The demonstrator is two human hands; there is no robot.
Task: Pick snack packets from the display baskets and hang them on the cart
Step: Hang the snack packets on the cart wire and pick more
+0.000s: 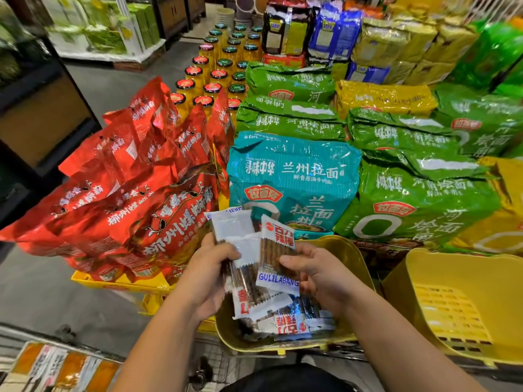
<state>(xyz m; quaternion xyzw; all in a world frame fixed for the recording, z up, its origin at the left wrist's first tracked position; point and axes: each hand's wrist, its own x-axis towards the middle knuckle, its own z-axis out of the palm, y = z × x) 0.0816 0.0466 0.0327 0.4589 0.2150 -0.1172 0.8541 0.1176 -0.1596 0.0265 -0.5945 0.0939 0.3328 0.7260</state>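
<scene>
Glossy plastic snack packets (pixel 277 250); smooth yellow plastic basket (pixel 351 256).

White snack packets (pixel 278 250) of brown sticks fan upright above a yellow basket (pixel 349 250) holding seemingly several more.

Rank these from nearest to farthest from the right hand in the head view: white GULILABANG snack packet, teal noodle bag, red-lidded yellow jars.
1. The white GULILABANG snack packet, held in the right hand itself.
2. The teal noodle bag, just behind, display centre.
3. The red-lidded yellow jars, far back, upper left.
</scene>
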